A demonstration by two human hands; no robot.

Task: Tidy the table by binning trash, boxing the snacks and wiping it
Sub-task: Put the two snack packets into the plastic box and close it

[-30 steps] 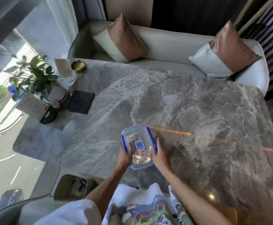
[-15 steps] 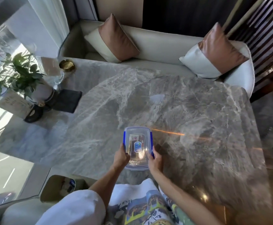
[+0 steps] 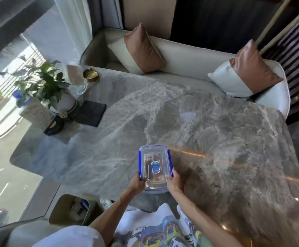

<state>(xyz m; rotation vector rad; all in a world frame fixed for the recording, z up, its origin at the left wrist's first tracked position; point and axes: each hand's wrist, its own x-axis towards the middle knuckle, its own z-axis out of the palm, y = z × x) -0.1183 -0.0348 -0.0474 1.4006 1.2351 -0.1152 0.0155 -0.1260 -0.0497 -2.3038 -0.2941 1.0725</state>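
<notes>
Grey marble surface (image 3: pixel 216 131) fills most of the view, with a pale sofa (image 3: pixel 189 57) along its far side. At the near edge, both grips are closed on the snack box (image 3: pixel 155 168). The left hand (image 3: pixel 138 182) curls round its near left side by the blue clip, and the right hand (image 3: pixel 174 180) holds the near right side the same way. I cannot tell whether the box rests on the surface or is held just above it. Its clear lid is on, and packets show through it, so the boxing step looks done or nearly done, perhaps bar snapping the clips.

Down and to the left of the box, on the floor beside the surface, stands a bin (image 3: pixel 70 209) with some items inside, which suggests the trash has gone in. Well away to the far left of the box, a folded dark cloth (image 3: pixel 91 113) lies flat beside a potted plant (image 3: pixel 43 84). No hand is on it, so wiping appears to be what is left, once the box is set aside.
</notes>
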